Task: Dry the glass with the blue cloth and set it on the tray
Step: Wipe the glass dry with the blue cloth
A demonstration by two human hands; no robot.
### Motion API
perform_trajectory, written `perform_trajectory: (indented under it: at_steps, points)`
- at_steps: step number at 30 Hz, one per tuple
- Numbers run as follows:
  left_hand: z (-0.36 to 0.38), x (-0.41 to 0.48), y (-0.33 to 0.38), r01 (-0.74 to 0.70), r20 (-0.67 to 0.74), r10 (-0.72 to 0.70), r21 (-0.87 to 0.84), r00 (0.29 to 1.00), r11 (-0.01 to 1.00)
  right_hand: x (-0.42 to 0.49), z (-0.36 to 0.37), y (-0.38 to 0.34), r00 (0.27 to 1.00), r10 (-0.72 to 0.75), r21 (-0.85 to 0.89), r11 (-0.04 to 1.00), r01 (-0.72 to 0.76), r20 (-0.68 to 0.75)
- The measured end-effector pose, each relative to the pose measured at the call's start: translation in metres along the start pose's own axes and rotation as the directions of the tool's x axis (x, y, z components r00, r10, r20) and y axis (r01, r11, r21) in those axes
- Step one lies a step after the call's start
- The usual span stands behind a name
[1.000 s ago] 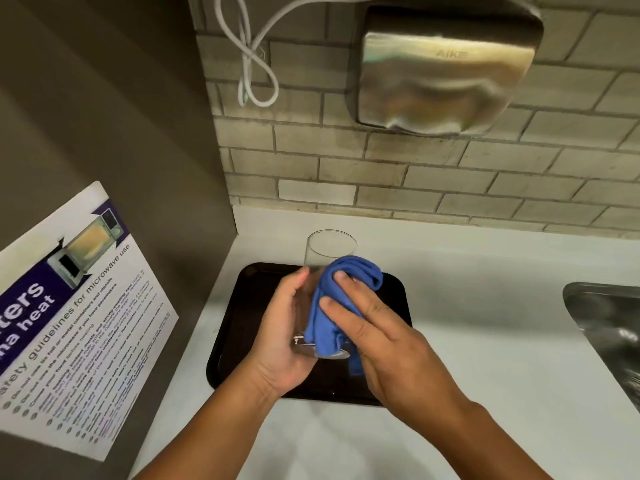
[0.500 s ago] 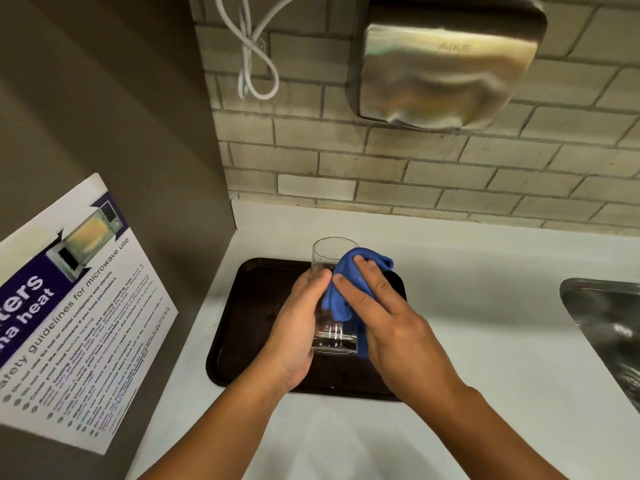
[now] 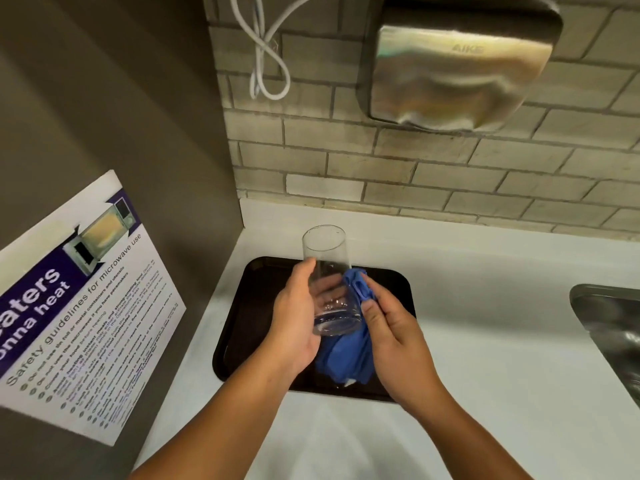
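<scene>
- The glass [image 3: 329, 289] is gripped around its lower half by the left hand [image 3: 294, 323] (mouth tilted away).
- The blue cloth [image 3: 349, 351] is pinched against the glass's right side by the right hand [image 3: 394, 337].
- Both are held above the dark tray [image 3: 249, 323], which lies in the worktop's [image 3: 485, 323] back-left corner.

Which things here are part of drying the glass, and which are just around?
In use: glass, blue cloth, tray, left hand, right hand.
Just around: hand dryer, white cable, microwave safety poster, sink.
</scene>
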State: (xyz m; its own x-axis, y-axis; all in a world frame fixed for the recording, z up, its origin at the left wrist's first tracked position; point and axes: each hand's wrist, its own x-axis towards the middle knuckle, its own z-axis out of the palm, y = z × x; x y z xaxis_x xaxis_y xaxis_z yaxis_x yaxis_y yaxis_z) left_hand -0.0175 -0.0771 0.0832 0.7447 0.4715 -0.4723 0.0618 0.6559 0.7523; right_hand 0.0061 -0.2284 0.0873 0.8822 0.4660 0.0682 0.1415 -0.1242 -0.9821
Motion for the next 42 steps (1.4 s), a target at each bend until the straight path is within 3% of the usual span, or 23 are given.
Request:
perform_trajectory:
  at_steps: [3,5,9,10,13,15,19,24,25,29,32,33,37,42]
  points:
    - [-0.001,0.001,0.000,0.039,-0.059,-0.043,-0.072,0.997,0.997,-0.011,0.012,0.002,0.988,0.154,0.119,0.981,-0.151,-0.023]
    - [-0.002,-0.001,0.001,0.075,-0.072,-0.084,-0.124,0.994,0.989,-0.018,0.016,0.004,0.985,0.173,0.129,0.977,-0.172,0.005]
    - [-0.006,-0.003,0.000,0.207,-0.009,-0.214,-0.223,0.977,0.953,-0.033,0.021,0.004,0.983,-0.161,-0.186,0.967,0.176,0.091]
    - [-0.006,-0.004,0.000,0.235,0.017,-0.238,-0.238,0.971,0.942,-0.033,0.022,0.006,0.953,-0.255,-0.300,0.907,0.295,0.166]
    - [-0.007,-0.004,-0.004,0.336,0.136,-0.308,-0.325,0.942,0.884,-0.021,0.017,0.008,0.825,-0.387,-0.596,0.570,0.565,0.412]
    - [-0.007,-0.001,-0.008,0.312,0.166,-0.271,-0.327,0.948,0.892,-0.009,0.011,0.007,0.831,-0.389,-0.649,0.521,0.554,0.397]
    - [-0.004,0.000,-0.010,0.300,0.147,-0.268,-0.283,0.952,0.911,0.000,0.004,0.009,0.898,-0.373,-0.676,0.603,0.425,0.232]
    - [-0.008,0.002,-0.015,0.358,0.200,-0.303,-0.359,0.932,0.862,-0.004,0.002,0.025,0.822,-0.430,-0.647,0.513,0.563,0.374]
    - [-0.007,0.002,-0.017,0.356,0.200,-0.301,-0.366,0.932,0.860,0.001,-0.001,0.028,0.824,-0.439,-0.644,0.523,0.558,0.358]
    - [0.001,0.002,-0.021,0.328,0.123,-0.305,-0.327,0.945,0.886,0.006,-0.001,0.033,0.910,-0.340,-0.432,0.802,0.412,0.237]
    - [0.001,0.004,-0.020,0.299,0.082,-0.288,-0.273,0.954,0.914,0.003,0.005,0.040,0.921,-0.282,-0.548,0.742,0.387,0.268]
    - [0.002,0.004,-0.019,0.300,0.078,-0.290,-0.250,0.954,0.920,0.005,0.004,0.041,0.926,-0.273,-0.519,0.769,0.373,0.261]
    - [0.006,0.000,-0.011,0.283,0.044,-0.280,-0.178,0.959,0.942,0.016,-0.005,0.034,0.971,-0.144,-0.186,0.966,0.180,0.191]
    - [0.005,-0.001,-0.004,0.231,0.071,-0.228,-0.047,0.971,0.972,0.028,-0.010,0.024,0.974,0.040,0.061,0.997,-0.055,0.224]
